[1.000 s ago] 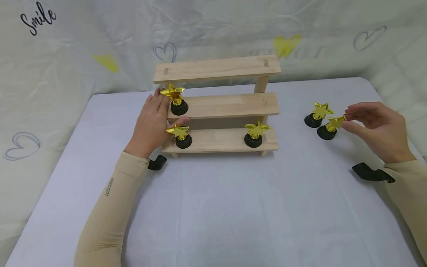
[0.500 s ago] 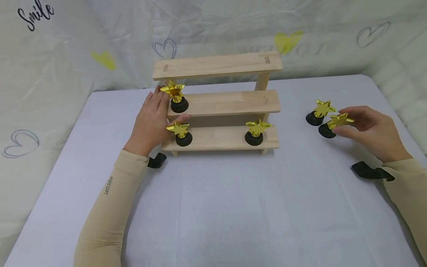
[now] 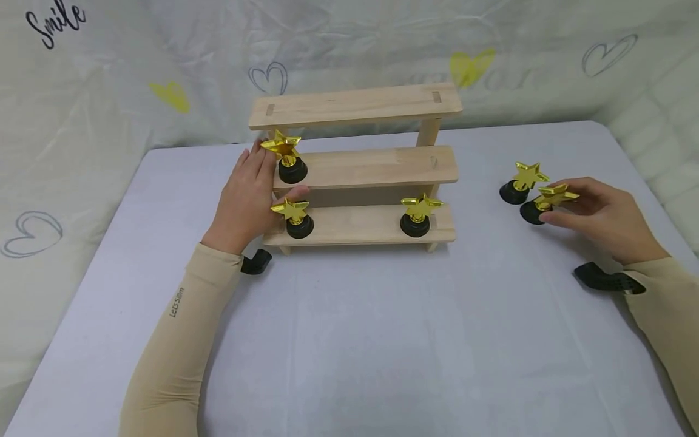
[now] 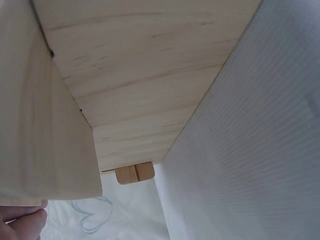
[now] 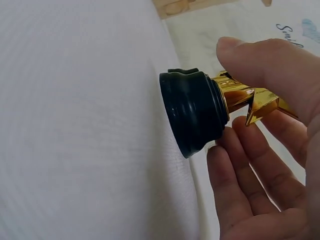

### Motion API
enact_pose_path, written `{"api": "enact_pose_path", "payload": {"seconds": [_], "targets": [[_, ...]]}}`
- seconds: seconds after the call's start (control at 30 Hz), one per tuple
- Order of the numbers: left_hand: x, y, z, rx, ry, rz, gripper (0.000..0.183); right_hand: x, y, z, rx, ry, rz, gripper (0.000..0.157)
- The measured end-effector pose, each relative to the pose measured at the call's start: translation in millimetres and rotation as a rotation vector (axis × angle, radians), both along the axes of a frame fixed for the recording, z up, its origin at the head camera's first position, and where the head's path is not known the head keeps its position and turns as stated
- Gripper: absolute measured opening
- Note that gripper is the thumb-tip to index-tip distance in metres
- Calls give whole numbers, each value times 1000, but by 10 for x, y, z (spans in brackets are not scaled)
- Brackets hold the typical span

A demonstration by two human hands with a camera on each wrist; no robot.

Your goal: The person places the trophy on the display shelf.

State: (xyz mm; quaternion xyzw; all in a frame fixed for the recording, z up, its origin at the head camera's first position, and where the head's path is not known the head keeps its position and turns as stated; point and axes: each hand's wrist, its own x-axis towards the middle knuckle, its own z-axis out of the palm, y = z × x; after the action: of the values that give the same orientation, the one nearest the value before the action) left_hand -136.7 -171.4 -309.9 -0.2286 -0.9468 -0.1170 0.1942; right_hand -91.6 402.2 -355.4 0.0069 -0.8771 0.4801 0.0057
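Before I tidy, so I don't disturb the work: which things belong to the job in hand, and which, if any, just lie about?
Likely the job: held trophy in the right grip; neighbouring trophy; wooden stand, touched by the left grip; its three trophies.
Just setting: printed backdrop; white tablecloth.

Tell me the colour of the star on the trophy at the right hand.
Shiny gold; the star shows best in the head view.

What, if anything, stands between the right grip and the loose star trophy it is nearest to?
Nothing visible: the right grip is around the nearer trophy, thumb on one side and fingers on the other. The second loose trophy stands just beyond it, to the left, not between them.
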Motion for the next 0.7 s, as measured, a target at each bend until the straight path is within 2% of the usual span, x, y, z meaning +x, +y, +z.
{"api": "enact_pose_path", "payload": {"seconds": [0.23, 0.47, 0.7], "targets": [[-13, 13, 15, -1, -24, 8, 77, -11, 4, -13, 82, -30, -26, 53], [-8, 9, 35, -10, -96, 32, 81, -12, -18, -22, 122, -45, -13, 52], [1, 6, 20, 10, -93, 23, 78, -18, -8, -36, 134, -57, 1, 49]]}}
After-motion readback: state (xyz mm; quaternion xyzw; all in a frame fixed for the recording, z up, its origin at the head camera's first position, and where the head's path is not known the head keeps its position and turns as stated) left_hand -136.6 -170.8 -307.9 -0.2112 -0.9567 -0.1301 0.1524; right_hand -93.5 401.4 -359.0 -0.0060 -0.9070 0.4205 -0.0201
